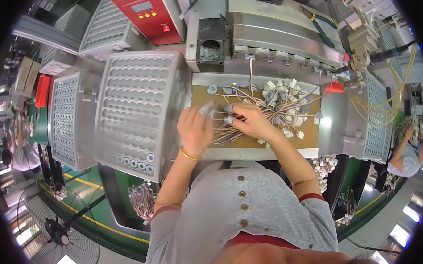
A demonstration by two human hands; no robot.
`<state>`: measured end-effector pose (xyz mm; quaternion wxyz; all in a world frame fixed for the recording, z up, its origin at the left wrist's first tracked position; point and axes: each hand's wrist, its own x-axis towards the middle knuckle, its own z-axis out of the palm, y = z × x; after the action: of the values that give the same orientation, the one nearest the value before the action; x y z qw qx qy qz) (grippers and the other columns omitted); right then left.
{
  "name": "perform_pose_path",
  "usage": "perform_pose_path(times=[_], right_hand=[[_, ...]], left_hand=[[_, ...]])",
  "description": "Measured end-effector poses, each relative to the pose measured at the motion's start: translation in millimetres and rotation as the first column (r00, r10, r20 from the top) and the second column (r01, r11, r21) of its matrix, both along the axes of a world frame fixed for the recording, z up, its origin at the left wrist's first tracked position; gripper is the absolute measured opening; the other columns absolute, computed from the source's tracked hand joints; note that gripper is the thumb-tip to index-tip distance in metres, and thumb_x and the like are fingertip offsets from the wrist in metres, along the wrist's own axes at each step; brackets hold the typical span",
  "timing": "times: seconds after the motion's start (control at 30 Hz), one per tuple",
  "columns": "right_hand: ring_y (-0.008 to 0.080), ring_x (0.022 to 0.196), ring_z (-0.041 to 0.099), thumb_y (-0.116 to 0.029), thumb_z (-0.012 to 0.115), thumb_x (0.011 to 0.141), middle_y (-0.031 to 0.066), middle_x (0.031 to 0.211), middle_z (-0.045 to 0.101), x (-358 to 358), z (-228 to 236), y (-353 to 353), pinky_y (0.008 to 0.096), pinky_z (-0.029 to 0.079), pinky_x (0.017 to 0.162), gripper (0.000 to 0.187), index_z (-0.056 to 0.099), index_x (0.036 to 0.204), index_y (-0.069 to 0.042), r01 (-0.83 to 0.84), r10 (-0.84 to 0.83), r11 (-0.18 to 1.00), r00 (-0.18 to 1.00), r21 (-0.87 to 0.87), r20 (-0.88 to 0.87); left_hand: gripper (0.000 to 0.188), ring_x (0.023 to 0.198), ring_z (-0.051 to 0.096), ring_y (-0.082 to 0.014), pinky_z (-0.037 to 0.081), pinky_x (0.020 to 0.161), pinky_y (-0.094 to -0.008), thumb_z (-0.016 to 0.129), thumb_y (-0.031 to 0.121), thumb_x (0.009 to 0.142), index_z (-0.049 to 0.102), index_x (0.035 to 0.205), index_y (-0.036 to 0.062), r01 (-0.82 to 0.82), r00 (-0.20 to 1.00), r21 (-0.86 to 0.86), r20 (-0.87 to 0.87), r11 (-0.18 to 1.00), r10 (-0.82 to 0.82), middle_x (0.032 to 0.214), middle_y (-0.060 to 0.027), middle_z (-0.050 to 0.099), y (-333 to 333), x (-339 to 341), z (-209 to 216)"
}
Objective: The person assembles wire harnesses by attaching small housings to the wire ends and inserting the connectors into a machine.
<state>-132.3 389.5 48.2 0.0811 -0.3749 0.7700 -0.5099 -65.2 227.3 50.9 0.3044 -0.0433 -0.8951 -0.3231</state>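
Over a brown work mat lies a fanned bundle of thin white, yellow and purple wires with many white plug connectors. My right hand is closed over the bundle's left part, thumb and forefinger curled round wires. Pale grey pieces, perhaps finger covers, show at its fingertips. My left hand, with a yellow band at the wrist, is closed beside the wires' left ends. A blurred grey shape shows at its fingertips; what it grips cannot be made out.
To the left stands a large grey tray with rows of round slots, a few at the bottom filled. Behind are a red control box, a black bin, a metal fixture and pliers. Another slotted tray stands right.
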Motion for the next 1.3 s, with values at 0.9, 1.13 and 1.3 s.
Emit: perform_pose_path(times=[0.9, 1.13, 1.3], right_hand=[[0.0129, 0.054, 0.050, -0.012, 0.060, 0.073, 0.0081, 0.062, 0.051, -0.9, 4.7, 18.6, 0.0263, 0.040, 0.050, 0.013, 0.056, 0.081, -0.003, -0.025, 0.065, 0.991, 0.948, -0.131, 0.313], [0.0022, 0.053, 0.042, -0.007, 0.061, 0.074, -0.0011, 0.060, 0.049, 2.2, 8.2, 24.0, 0.0195, 0.034, 0.045, 0.014, 0.060, 0.086, -0.002, 0.141, -0.062, 0.975, 0.916, -0.174, 0.396], [0.0046, 0.057, 0.044, -0.007, 0.059, 0.073, 0.0007, 0.063, 0.052, -0.5, 12.7, 20.6, 0.0223, 0.037, 0.050, 0.009, 0.056, 0.077, 0.000, 0.104, -0.012, 0.979, 0.885, -0.173, 0.465]], left_hand=[[0.033, 0.088, 0.055, -0.0174, 0.047, 0.072, -0.0284, 0.050, 0.003, 0.079, 0.047, 0.112, -0.0016, -0.235, 0.921, 0.914, 0.318, 0.331, -0.226, 0.104, -0.0101, 0.055, -29.5, 46.4, 29.0], [0.033, 0.079, 0.055, -0.0109, 0.047, 0.063, -0.0225, 0.058, 0.005, 0.079, 0.049, 0.110, -0.0032, -0.054, 0.858, 0.934, 0.224, 0.353, -0.463, 0.094, -0.0055, 0.058, 20.2, 1.9, -1.8], [0.038, 0.076, 0.055, -0.0113, 0.048, 0.059, -0.0237, 0.057, 0.005, 0.080, 0.046, 0.114, -0.0038, -0.082, 0.832, 0.951, 0.231, 0.300, -0.505, 0.095, -0.0065, 0.058, 21.9, 2.8, 3.2]])
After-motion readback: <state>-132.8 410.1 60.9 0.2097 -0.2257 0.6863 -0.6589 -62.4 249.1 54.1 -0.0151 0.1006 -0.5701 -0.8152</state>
